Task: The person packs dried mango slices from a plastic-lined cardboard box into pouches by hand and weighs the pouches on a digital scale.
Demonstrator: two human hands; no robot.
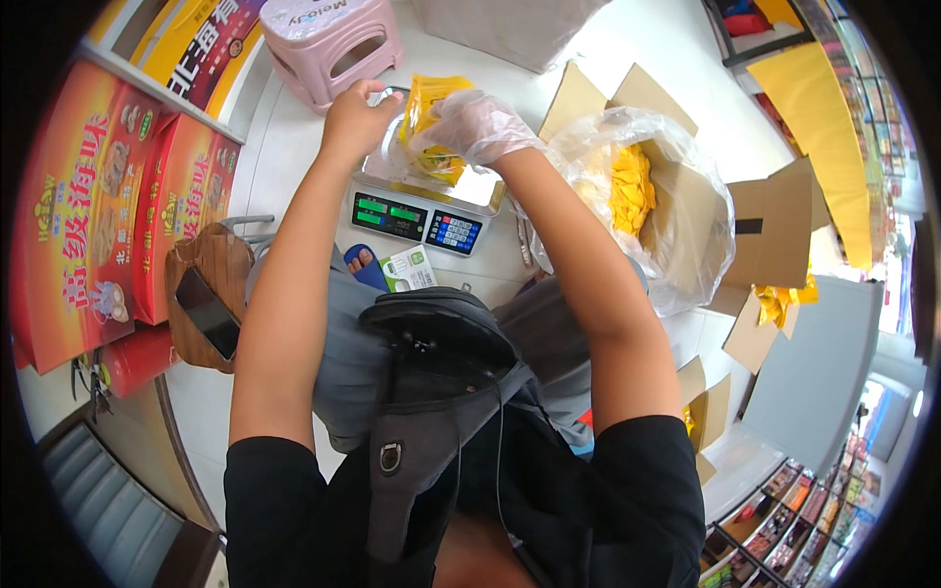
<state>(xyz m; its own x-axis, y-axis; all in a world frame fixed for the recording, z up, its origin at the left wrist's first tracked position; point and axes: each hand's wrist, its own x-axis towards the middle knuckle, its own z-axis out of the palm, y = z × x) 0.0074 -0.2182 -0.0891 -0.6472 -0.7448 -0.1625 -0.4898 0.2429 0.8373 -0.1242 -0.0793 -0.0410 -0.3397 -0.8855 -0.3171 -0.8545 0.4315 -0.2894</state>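
Note:
A yellow plastic pouch [428,95] stands on the metal pan [481,192] of a digital weighing scale. My right hand [481,131], in a clear disposable glove, is on the pouch's right side and grips it; the glove blurs the fingers. Bare, my left hand [358,121] is just left of the pouch, thumb and fingers apart, with nothing in it. Green digits glow on the scale's display [387,214], and a keypad [453,232] sits beside it. To the right, a carton lined with a clear plastic bag [691,220] holds yellow packets or pieces [631,191].
A pink plastic stool [331,51] stands behind the scale. On the left, a phone [207,312] lies on a wooden stool [192,257] near red printed boxes [81,220]. A small green-and-white box [409,270] is by my foot. Another open carton [709,415] is at right.

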